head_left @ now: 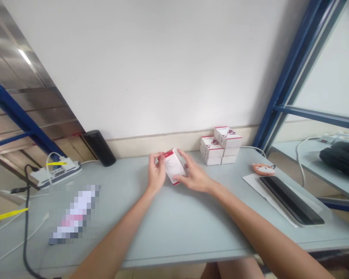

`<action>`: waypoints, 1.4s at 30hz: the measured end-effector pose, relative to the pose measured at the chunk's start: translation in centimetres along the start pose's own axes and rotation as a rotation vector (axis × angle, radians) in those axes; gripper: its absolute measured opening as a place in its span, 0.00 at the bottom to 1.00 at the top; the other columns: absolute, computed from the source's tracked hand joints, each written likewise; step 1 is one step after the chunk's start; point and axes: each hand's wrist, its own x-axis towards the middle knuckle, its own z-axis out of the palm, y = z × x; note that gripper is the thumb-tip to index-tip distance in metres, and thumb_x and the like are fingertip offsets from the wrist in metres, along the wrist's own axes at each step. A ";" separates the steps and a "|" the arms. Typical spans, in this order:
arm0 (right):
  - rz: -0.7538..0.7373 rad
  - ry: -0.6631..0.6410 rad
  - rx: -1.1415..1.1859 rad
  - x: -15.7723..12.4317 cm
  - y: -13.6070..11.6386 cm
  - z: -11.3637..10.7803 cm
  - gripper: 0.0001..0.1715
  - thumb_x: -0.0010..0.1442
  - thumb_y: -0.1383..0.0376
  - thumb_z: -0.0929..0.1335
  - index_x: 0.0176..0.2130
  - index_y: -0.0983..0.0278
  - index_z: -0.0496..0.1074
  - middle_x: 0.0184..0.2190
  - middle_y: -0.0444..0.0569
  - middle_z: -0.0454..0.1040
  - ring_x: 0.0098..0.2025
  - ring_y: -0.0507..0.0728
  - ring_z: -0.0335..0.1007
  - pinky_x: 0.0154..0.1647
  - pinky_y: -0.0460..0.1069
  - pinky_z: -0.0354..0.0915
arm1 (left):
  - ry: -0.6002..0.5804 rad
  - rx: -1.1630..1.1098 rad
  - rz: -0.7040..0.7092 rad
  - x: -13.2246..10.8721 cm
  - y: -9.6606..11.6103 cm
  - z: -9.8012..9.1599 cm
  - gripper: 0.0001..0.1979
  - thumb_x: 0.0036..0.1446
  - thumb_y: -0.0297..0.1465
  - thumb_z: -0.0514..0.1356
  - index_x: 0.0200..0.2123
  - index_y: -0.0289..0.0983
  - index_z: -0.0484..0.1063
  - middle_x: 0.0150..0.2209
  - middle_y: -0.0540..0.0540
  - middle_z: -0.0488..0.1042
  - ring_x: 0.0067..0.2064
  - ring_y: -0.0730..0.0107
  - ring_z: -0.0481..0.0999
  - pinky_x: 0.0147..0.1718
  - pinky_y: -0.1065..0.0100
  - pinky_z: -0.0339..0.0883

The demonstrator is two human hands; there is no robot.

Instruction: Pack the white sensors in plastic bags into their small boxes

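A small white and red cardboard box (173, 167) is held up between my two hands over the middle of the table. My left hand (156, 174) grips its upper left corner, thumb and fingers closed on the edge. On the other side, my right hand (196, 174) holds the box with the thumb near the lower edge and the fingers at the upper right. The box is tilted, with its printed face turned towards me. Several similar white and red boxes (211, 149) are stacked against the wall, to the right of my hands.
A black cylinder (100, 149) stands at the back left beside a white power strip (58, 172) with cables. A blurred-out item (75, 215) lies at the left. At the right are an orange and white mouse-like object (263, 169), paper and a long black object (291, 199).
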 end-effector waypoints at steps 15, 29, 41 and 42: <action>-0.206 0.062 -0.367 0.1 1.1 3.0 0.14 0.71 0.66 0.66 0.52 0.54 0.77 0.57 0.49 0.78 0.54 0.60 0.76 0.51 0.54 0.74 | -0.494 0.199 0.133 0.9 0.5 -2.2 0.19 0.67 0.41 0.59 0.58 0.42 0.73 0.61 0.39 0.74 0.64 0.56 0.72 0.66 0.51 0.62; 0.174 0.385 -0.794 0.4 6.0 -5.1 0.33 0.60 0.75 0.65 0.64 0.65 0.69 0.64 0.61 0.72 0.68 0.69 0.64 0.70 0.66 0.56 | -0.464 0.766 0.273 3.5 -4.5 -6.3 0.25 0.64 0.29 0.58 0.64 0.44 0.72 0.68 0.39 0.69 0.69 0.48 0.67 0.67 0.43 0.61; 0.243 0.509 0.363 0.8 0.8 0.9 0.27 0.61 0.46 0.72 0.48 0.63 0.73 0.50 0.58 0.81 0.47 0.62 0.81 0.44 0.55 0.77 | -0.266 0.119 0.010 0.9 0.5 -0.9 0.32 0.67 0.47 0.60 0.69 0.42 0.58 0.62 0.34 0.72 0.62 0.53 0.76 0.60 0.49 0.70; 0.243 0.496 0.395 0.7 0.5 1.4 0.25 0.62 0.46 0.72 0.47 0.62 0.71 0.50 0.57 0.80 0.46 0.62 0.81 0.43 0.54 0.77 | -0.253 0.040 -0.055 0.8 0.5 -0.5 0.34 0.67 0.50 0.59 0.69 0.42 0.56 0.62 0.33 0.72 0.60 0.53 0.77 0.57 0.52 0.73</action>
